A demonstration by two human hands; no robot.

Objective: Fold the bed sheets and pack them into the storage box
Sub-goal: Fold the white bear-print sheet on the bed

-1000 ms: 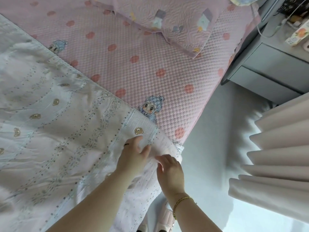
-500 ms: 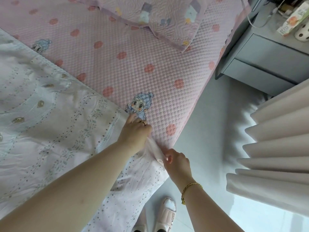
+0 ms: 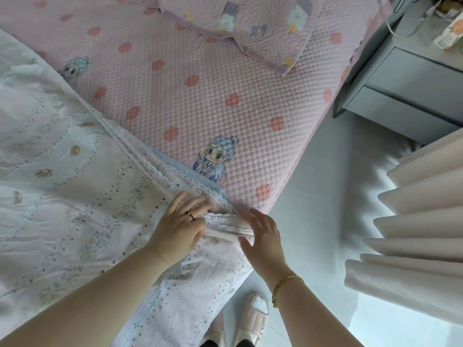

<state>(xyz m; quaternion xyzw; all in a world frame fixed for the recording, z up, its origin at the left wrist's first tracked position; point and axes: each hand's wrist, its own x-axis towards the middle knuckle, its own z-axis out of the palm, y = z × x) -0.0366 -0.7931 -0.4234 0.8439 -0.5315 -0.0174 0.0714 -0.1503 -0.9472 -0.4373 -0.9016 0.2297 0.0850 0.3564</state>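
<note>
A white bed sheet point(image 3: 75, 186) with small floral dots and gold motifs lies spread over the left of the pink quilted bed point(image 3: 213, 96). Its near corner is bunched into a fold at the bed's edge. My left hand point(image 3: 179, 226), with a ring on one finger, rests on the sheet at that corner, and its fingers curl around the bunched fold. My right hand point(image 3: 263, 236) is just right of the fold with its fingers straight and spread, touching the fabric's edge. No storage box is in view.
A pink quilted pillow point(image 3: 250, 23) lies at the head of the bed. A grey bedside cabinet point(image 3: 406, 91) stands at the right with a carton on top. Pleated pale curtains point(image 3: 413, 221) hang at the right. Grey floor point(image 3: 325, 196) and my slippers point(image 3: 255, 319) are below.
The sheet's corner has been turned over, showing a lace and blue edge. My right hand let go of the pinched corner and opened. My left hand slid down onto the bunched fold.
</note>
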